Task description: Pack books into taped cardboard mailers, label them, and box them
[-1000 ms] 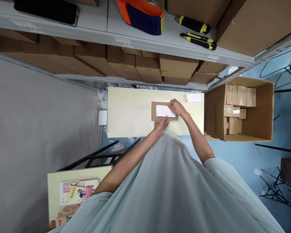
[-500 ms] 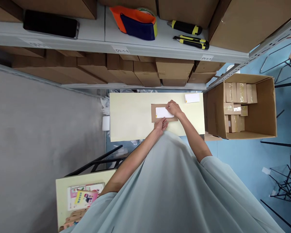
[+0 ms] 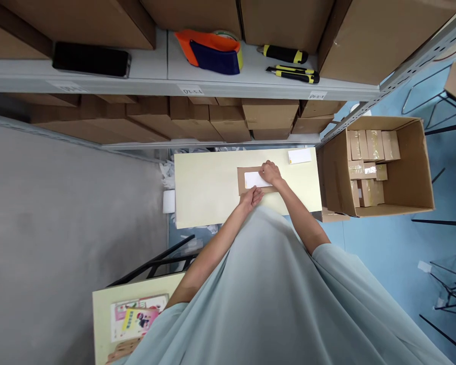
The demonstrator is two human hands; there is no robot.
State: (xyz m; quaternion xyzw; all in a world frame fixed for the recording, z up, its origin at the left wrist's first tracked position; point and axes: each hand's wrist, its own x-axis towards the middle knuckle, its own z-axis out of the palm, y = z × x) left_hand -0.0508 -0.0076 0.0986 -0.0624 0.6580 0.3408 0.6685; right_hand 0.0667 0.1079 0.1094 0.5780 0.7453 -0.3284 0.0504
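A flat brown cardboard piece lies on the pale yellow table, with a white label on its top. My right hand has its fingers curled down onto the label's right end, covering that part. My left hand rests at the cardboard's near edge, fingers bent together close to the label's lower side. Whether they grip anything is hidden. Farther right, near the table's back edge, lies a stack of white labels.
Right of the table stands an open carton with several small taped boxes inside. The shelf above bears a phone, a tape dispenser and utility knives. Lower left, a side table carries colourful booklets.
My view has tilted slightly, so shelf and table sit a little lower. My right hand has shifted slightly left over the label; my left hand stays at the cardboard's near edge.
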